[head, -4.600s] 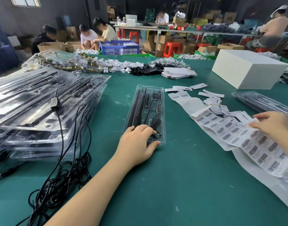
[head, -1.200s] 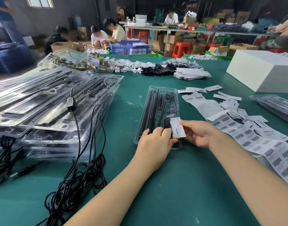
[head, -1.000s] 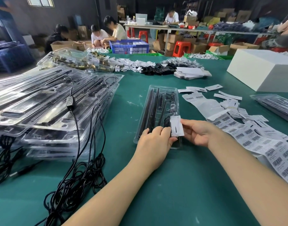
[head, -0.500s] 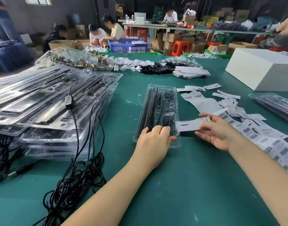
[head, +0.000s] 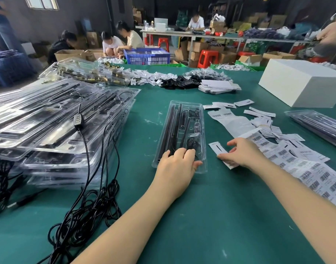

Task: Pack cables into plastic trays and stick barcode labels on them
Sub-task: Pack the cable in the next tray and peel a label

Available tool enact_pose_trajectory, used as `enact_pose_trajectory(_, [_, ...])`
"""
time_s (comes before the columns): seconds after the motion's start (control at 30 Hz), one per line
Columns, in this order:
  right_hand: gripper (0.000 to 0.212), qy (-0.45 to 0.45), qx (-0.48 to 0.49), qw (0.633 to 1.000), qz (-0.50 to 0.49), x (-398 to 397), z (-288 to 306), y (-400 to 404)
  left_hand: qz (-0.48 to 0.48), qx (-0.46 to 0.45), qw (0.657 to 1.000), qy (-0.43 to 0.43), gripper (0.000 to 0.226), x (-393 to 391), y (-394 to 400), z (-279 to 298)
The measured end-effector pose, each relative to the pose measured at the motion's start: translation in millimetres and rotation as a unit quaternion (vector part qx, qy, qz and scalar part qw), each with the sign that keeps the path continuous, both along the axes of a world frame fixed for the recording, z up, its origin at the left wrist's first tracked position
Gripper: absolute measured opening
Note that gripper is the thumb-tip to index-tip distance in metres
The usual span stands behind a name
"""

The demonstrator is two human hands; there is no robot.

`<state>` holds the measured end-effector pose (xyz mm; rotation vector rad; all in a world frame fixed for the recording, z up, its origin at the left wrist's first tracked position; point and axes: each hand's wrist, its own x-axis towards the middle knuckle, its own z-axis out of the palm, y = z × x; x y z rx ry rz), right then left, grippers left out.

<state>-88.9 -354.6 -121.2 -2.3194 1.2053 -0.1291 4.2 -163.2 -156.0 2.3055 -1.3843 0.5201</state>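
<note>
Fingers [head: 179, 152] of the left hand [head: 175, 165] lie loosely curved, pressing on the near end of a clear plastic tray [head: 182, 130]; the thumb rests on the tray's near right corner. This tray lies lengthwise on the green table [head: 211, 216] and contains long black rods and a coiled black cable [head: 192, 142]. The right hand [head: 241, 154], palm down just right of the tray, pinches a white label backing strip [head: 220, 153] against the table with slightly spread fingers. A barcode label sheet [head: 306, 172] extends to the right, touching the right forearm. A stack of filled trays [head: 54, 122] stands at left, with loose black cables [head: 83, 206] draped over it.
</note>
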Motion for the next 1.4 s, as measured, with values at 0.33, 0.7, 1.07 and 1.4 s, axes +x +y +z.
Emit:
enact_pose_trajectory(0.33, [0.013, -0.135, 0.336, 0.932, -0.012, 4, 20, -7, 0.003, -0.011, 1.000, -0.011, 0.049, 0, -1, 1])
enact_pose_trajectory(0.7, [0.009, -0.068, 0.428, 0.901, 0.022, 12, 20, 6, 0.000, 0.004, 1.000, 0.024, 0.043, -1, -1, 2])
enact_pose_trajectory(1.07, [0.022, -0.250, 0.517, 0.818, -0.042, 36, 4, 22, -0.009, 0.042, 0.997, 0.058, 0.058, 1, 1, 5])
enact_pose_trajectory(1.4, [0.025, -0.290, 0.565, 0.770, -0.052, 36, 4, 27, -0.022, 0.040, 0.997, 0.067, 0.062, 2, 1, 5])
